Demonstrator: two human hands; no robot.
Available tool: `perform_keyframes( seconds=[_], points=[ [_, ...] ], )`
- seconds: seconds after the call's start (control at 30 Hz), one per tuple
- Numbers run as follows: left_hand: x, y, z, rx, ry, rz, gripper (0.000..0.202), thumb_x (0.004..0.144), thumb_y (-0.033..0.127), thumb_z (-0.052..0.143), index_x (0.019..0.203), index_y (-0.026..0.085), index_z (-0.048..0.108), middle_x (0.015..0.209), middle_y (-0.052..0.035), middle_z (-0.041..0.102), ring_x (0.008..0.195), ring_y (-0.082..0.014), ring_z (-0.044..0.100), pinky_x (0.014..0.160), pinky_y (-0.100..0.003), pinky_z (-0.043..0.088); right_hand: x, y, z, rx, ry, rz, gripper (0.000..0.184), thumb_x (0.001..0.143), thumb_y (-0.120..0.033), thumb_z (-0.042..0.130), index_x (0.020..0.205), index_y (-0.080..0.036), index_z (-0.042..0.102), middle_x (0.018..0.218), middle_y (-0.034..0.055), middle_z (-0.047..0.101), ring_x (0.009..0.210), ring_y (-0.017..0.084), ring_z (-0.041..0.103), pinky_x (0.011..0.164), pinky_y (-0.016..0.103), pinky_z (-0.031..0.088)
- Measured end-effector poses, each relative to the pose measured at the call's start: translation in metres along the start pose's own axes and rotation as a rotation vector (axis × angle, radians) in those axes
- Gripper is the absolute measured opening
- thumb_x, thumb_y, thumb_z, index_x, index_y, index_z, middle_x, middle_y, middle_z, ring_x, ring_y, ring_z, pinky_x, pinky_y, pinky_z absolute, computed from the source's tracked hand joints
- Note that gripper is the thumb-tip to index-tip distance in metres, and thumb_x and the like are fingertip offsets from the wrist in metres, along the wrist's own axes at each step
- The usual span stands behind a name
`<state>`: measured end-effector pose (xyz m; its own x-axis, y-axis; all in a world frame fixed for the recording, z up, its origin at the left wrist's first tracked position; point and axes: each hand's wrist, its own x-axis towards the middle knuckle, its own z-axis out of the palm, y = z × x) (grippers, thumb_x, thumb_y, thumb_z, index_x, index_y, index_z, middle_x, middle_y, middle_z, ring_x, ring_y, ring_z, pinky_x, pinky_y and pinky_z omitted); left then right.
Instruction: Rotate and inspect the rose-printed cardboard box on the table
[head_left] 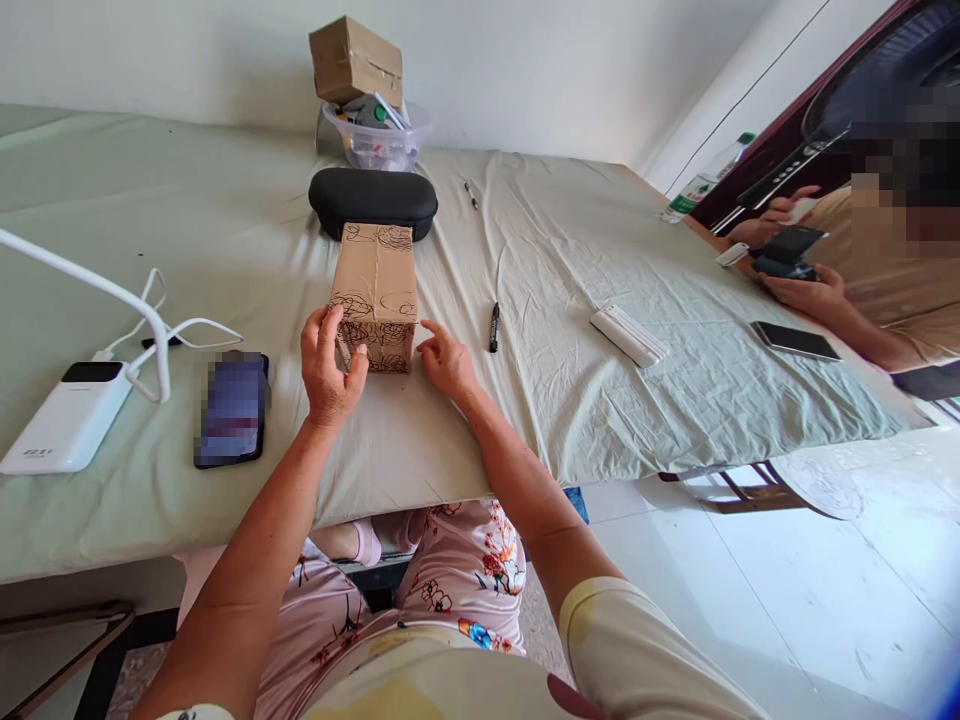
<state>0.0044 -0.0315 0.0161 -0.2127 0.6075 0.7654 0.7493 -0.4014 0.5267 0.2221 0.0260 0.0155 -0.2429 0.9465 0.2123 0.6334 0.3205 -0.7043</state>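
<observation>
A brown cardboard box (375, 275) with black scribbles on its top and near face lies in front of me on the cloth-covered table. My left hand (328, 365) is at its near left corner, fingers apart, with the thumb in front of the near face; whether it presses on the cardboard is hard to tell. Beside the near right corner is my right hand (448, 362), its index finger stretched toward the box and the other fingers loosely bent, holding nothing. A black marker (494, 328) lies to the right of that hand. Behind the box sits a black zippered case (373, 200).
At left are a white power bank (67, 415), a white cable (97, 268) and a phone (231, 410). A plastic basin (382, 148) with another carton (356, 60) stands at the back. Rightward lie a white object (628, 335) and a phone (796, 340), near another person (885, 280).
</observation>
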Motion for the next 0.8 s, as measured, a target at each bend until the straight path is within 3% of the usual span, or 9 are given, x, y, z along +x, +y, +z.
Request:
perform_keyframes(
  seconds=[0.2,0.33,0.43,0.53,0.63,0.8],
  points=[
    [0.002,-0.003,-0.007,0.003,0.001,-0.026,0.082,0.099,0.073,0.043,0.158,0.015,0.043,0.154,-0.0229,0.054,0.150,-0.0331,0.049,0.128,-0.050,0.036,-0.010,-0.006,0.015,0.082,-0.166,-0.183,0.056,0.092,-0.019,0.052,0.148,-0.021,0.054,0.106,0.0044,0.084,0.089,0.017,0.076,0.090,0.031,0.059],
    [0.000,0.002,-0.008,0.102,0.016,-0.055,0.105,0.087,0.088,0.052,0.162,0.015,0.042,0.170,-0.0276,0.034,0.165,-0.0441,0.025,0.133,-0.061,0.022,-0.014,-0.008,0.018,0.122,-0.260,-0.298,0.057,0.093,-0.020,0.052,0.149,-0.019,0.050,0.106,0.0045,0.083,0.090,0.015,0.075,0.090,0.029,0.057],
    [-0.002,0.010,-0.006,0.150,0.016,-0.049,0.105,0.078,0.089,0.066,0.156,0.020,0.052,0.176,-0.0261,0.019,0.167,-0.0510,0.008,0.131,-0.072,0.011,-0.017,-0.011,0.022,0.114,-0.283,-0.336,0.053,0.094,-0.022,0.052,0.147,-0.017,0.053,0.106,0.0055,0.082,0.091,0.016,0.074,0.091,0.029,0.057],
    [-0.002,0.014,-0.003,0.140,0.017,-0.048,0.104,0.073,0.084,0.076,0.153,0.021,0.052,0.178,-0.0259,0.012,0.167,-0.0523,0.005,0.130,-0.074,0.014,-0.018,-0.014,0.024,0.101,-0.260,-0.343,0.049,0.094,-0.021,0.051,0.143,-0.018,0.058,0.106,0.0058,0.082,0.090,0.016,0.073,0.090,0.030,0.057],
    [0.000,0.014,-0.001,0.134,0.041,-0.073,0.104,0.071,0.076,0.084,0.151,0.020,0.050,0.178,-0.0275,0.008,0.168,-0.0507,0.007,0.130,-0.069,0.023,-0.017,-0.015,0.023,0.112,-0.200,-0.377,0.042,0.097,-0.024,0.049,0.136,-0.020,0.064,0.107,0.0063,0.080,0.086,0.016,0.070,0.088,0.030,0.058],
    [0.001,0.012,0.000,0.118,0.040,-0.057,0.088,0.080,0.062,0.084,0.149,0.020,0.050,0.178,-0.0266,0.008,0.169,-0.0460,0.010,0.130,-0.064,0.029,-0.022,-0.020,0.021,0.264,0.067,-0.394,0.050,0.107,-0.050,0.045,0.150,-0.025,0.055,0.105,0.0057,0.076,0.073,0.014,0.063,0.080,0.031,0.060]
  ],
)
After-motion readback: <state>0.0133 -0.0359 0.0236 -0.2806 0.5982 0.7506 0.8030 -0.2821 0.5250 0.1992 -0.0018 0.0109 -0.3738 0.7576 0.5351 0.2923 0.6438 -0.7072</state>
